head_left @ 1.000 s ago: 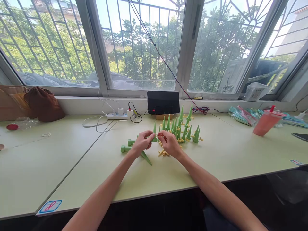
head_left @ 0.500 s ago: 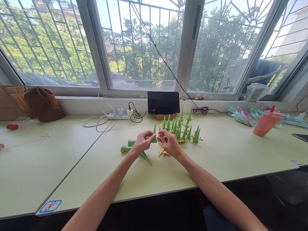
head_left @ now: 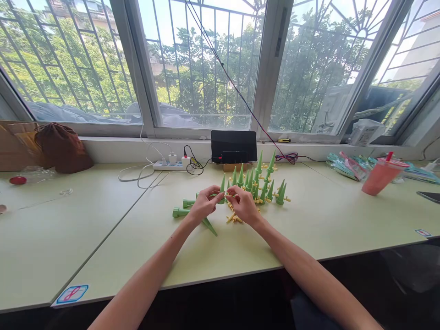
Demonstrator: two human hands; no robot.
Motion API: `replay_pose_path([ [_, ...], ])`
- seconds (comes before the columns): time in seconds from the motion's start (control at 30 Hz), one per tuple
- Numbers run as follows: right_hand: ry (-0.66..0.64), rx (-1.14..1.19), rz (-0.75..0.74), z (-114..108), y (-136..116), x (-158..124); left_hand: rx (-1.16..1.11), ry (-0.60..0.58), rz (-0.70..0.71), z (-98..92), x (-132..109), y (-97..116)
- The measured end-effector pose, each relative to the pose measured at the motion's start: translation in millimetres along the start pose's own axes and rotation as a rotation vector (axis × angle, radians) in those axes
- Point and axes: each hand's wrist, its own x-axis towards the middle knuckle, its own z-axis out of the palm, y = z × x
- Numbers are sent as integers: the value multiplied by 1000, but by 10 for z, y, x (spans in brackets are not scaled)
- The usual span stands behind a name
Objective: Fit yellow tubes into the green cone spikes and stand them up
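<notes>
My left hand (head_left: 205, 202) is closed on a green plastic watering spike (head_left: 222, 184), held tip up. Fingertips of my right hand (head_left: 241, 204) pinch at a small yellow valve (head_left: 225, 195) by the spike's side, mostly hidden by the fingers. Beyond and right of my right hand stand several green spikes (head_left: 258, 170) with yellow valves fitted. Loose yellow valves (head_left: 234, 218) lie in a small heap below the hands. To the left, more green spikes (head_left: 180, 212) lie on their sides, one with its point (head_left: 209, 226) toward me.
A black tablet (head_left: 233, 145) leans at the back of the pale table (head_left: 295, 238). A power strip (head_left: 172, 164) with cables sits left of it. On the right are a red drink cup (head_left: 383, 176) and plastic packets (head_left: 343, 166); a brown bag (head_left: 62, 149) is far left.
The held spike has shifted slightly right and up, with its tip a little more tilted. My right hand stays nearly in place at its side.
</notes>
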Motion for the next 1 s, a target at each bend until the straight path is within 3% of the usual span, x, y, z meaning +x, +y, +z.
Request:
replay_pose_path([
  [0.63,8,19,46,-21,-89,-5,4,-19,-7,6,-12,48],
  [1.0,35,-34,3,-22,-79,-3,-13,98,-59,-38,14,25],
])
